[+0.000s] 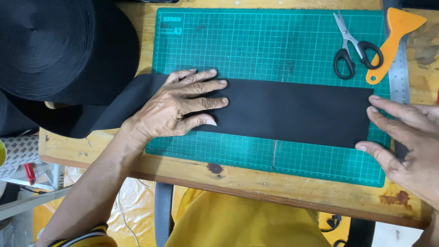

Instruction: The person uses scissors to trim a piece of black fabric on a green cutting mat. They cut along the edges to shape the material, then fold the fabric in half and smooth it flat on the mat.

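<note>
The big black roll (50, 45) runs off the top and left edges, so its full size stays unseen. The right hand (407, 142) is cut by the right edge and covers the lower metal ruler (398, 68). The left hand (183, 107) hides part of the black strip (292, 112). The strip's end seems to tuck under the roll.

Lighting: bright, even, diffuse; no single source evident. Shadows: faint and soft, a thin one under the left hand (183, 107) on the black strip (292, 116), another beneath the table edge (256, 183). Glare: mild sheen on the scissors (354, 45) blades and the steel ruler (398, 73). Exposure: the black roll (55, 45) reads nearly featureless, with faint ridges only. Focus: sharp across the green cutting mat (274, 41), grid lines crisp. Blur: slight softness at the right hand (407, 137) and the lower corners. Distortion: slight bowing at the frame edges.
</note>
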